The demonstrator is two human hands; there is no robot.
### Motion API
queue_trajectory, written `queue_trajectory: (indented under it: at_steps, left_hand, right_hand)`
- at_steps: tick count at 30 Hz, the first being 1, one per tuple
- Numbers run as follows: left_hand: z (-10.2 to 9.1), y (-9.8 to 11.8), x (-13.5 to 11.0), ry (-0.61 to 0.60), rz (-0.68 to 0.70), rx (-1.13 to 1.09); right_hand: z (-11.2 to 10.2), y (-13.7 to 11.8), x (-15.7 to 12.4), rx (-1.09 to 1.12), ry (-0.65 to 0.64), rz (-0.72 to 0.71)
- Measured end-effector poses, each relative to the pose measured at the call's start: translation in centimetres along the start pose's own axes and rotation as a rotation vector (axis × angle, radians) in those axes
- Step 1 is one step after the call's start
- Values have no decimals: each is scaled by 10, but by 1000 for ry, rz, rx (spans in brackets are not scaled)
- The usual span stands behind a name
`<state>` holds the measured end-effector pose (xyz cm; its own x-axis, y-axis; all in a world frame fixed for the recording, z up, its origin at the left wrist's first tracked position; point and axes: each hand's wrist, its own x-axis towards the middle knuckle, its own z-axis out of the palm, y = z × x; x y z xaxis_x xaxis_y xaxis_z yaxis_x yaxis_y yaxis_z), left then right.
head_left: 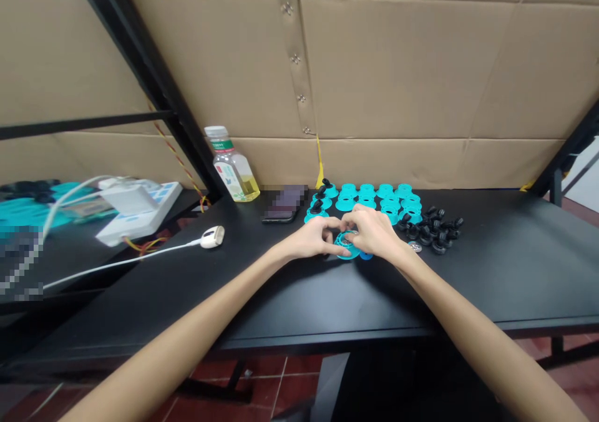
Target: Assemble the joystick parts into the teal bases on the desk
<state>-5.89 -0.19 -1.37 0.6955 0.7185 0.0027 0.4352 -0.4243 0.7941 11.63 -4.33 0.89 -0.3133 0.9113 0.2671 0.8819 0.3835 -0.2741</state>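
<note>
Both of my hands meet over one turquoise plastic ring (pixel 347 253) near the middle of the black table. My left hand (pixel 316 237) grips its left side, thumb along the near edge. From the right, my right hand (pixel 373 230) has its fingers bent down into the ring's centre, where a small shiny metal piece partly shows. A bit of a blue part (pixel 365 256) peeks out beneath my right hand. Just beyond the hands stand rows of similar turquoise rings (pixel 366 191); a few at the left carry black knobs (pixel 317 206).
Right of my hands lies a pile of black knobs (pixel 435 231) with a small metal disc (pixel 415 246) beside it. At the back left are a bottle (pixel 235 172) and a phone (pixel 285 204). A white cable with a beige plug (pixel 213 237) crosses from a power strip (pixel 140 213).
</note>
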Motion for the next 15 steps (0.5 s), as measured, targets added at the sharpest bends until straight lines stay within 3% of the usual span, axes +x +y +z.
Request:
queue_trajectory:
  at_steps: [5,9,15]
  left_hand:
    - [-1,-2,0,3,-20,-12]
    - [-5,-1,-1,-11,-32,14]
    - [-19,2,-4,12,-112,83]
  right_hand:
    - [-11,15,3,99,72,47]
    - [-26,38,6,-36,153,149]
    - [-40,62,3,-129,47,276]
